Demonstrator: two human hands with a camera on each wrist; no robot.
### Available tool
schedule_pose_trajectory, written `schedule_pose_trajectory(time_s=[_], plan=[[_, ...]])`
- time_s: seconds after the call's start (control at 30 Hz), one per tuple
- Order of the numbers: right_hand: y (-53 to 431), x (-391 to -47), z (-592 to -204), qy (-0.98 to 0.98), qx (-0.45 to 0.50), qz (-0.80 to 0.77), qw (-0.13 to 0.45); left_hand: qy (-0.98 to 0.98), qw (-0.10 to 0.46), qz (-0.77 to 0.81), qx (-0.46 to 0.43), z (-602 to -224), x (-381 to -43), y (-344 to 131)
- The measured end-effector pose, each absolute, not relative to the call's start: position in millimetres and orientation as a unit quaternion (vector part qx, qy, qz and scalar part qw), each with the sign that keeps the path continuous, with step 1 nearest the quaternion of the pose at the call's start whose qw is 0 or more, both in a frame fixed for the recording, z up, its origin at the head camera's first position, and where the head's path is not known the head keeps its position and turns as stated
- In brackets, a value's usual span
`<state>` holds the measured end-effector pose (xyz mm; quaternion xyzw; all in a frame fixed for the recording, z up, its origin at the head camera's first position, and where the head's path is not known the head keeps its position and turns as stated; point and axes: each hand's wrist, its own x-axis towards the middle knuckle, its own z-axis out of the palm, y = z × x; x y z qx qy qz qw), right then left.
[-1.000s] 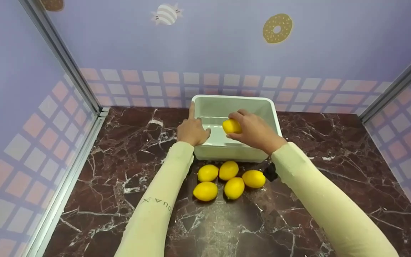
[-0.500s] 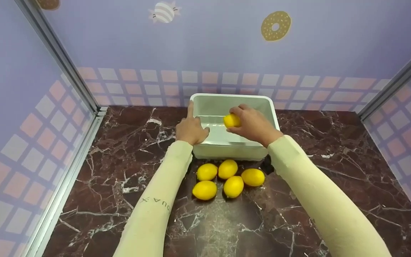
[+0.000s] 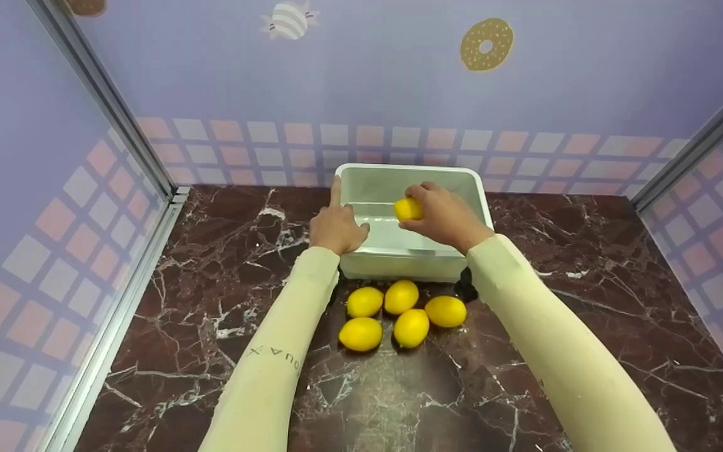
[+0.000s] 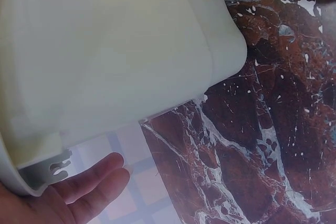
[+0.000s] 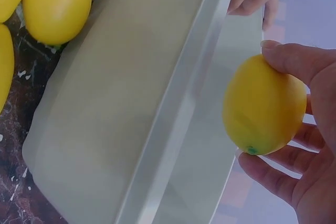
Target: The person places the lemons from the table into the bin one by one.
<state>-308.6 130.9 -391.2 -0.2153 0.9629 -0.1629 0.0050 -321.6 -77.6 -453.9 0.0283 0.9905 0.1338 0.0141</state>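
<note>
Lemons, six, whole, yellow: one held, five loose. The held lemon is gripped by the right hand, thumb on one side and fingers on the other, and is raised over the interior of the bin; the right wrist view shows a small green mark at its lower end. Plastic bin, one, white, rectangular, rounded corners, open-topped, upright, long side towards the person, near the back wall. Left hand, grasping the bin's left rim: index finger straight along the rim, thumb over the inner side; the left wrist view shows two fingers outside, beneath the rim. Loose lemons, in a cluster just in front of the bin: two on the left, back-left lemon and front-left lemon; two in the middle, back-middle lemon and front-middle lemon; and one at the right, right-hand lemon. Bench, dark red-brown, marbled with white veins. Sleeves, two, pale yellow: left sleeve with dark lettering, right sleeve. Back wall lilac, bearing pink and white squares, a printed doughnut and a striped sweet.
</note>
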Motion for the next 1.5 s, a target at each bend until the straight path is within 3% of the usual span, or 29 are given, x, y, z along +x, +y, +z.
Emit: schedule_pose_trajectory(time_s=[1.5], plan=[[128.4, -318.4, -391.6, 0.965, -0.203, -0.168, -0.001, 0.991, 0.012, 0.135, 0.023, -453.8, -320.4, -76.7]])
